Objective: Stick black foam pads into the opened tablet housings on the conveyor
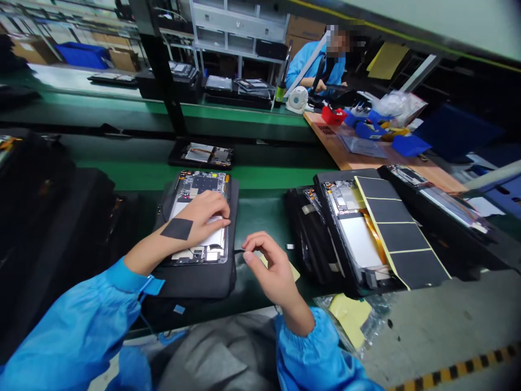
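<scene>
Lying on a black tray (203, 282): opened tablet (203, 182); left hand (200, 216) upon it, grip indeterminable; right hand (272, 267) pinching dark strip (239, 251).

We rest our left hand (203, 216) on an opened tablet (205, 182), a black patch (177, 228) on that wrist. Our right hand (272, 267) pinches a dark strip (239, 251) beside the tablet's black pad (203, 283); at our right lies another opened tablet (360, 239).

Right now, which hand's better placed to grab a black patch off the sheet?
Right, I'd say: the right hand is nearer the sheet of black patches and off the open device, though it seems to pinch a thin dark strip. The left hand is on the device, farther from the sheet.
</scene>
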Tool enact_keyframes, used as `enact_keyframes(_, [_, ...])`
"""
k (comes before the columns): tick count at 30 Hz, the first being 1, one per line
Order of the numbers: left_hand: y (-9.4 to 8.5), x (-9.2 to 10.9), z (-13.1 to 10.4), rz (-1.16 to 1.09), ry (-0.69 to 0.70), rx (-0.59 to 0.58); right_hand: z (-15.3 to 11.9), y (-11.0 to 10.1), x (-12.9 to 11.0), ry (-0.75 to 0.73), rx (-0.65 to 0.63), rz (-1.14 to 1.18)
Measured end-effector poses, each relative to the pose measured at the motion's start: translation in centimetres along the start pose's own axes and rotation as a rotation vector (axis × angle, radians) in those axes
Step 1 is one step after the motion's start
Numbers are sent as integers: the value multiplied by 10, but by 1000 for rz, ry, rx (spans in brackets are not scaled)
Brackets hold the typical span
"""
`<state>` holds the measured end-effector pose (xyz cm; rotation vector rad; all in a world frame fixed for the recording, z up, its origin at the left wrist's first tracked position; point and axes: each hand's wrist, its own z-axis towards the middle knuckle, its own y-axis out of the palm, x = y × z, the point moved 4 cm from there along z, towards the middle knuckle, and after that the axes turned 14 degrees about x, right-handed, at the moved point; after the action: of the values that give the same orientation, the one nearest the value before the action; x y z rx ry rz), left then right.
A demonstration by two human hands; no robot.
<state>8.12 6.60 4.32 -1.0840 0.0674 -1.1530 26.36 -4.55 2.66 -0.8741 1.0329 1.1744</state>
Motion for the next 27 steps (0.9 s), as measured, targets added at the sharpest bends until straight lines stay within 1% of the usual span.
enact_keyframes(2, [3, -3, -1, 25, -23, 41, 12, 5, 2, 8, -41, -37])
enact_keyframes(3, [5, -5, -1, 36, -30, 54, 18, 7, 3, 15, -83, -56])
enact_keyframes(7, [9, -10, -1, 87, -61, 83, 44, 16, 3, 48, -344, -100])
enact_keyframes(8, [10, -10, -1, 102, -70, 86, 50, 18, 3, 50, -394, -111])
enact_keyframes(10, [10, -10, 0, 130, -92, 96, 61, 22, 3, 44, -450, -143])
enact_keyframes(12, [12, -10, 1, 145, -113, 101, 70, 26, 3, 35, -460, -183])
enact_keyframes(15, [13, -9, 4, 156, -149, 112, 75, 31, 6, 25, -428, -236])
enact_keyframes(20, [16, -12, 7, 171, -197, 133, 77, 37, 10, -30, -372, -309])
enact_keyframes(27, [18, -15, 7, 166, -199, 146, 78, 40, 15, -79, -304, -389])
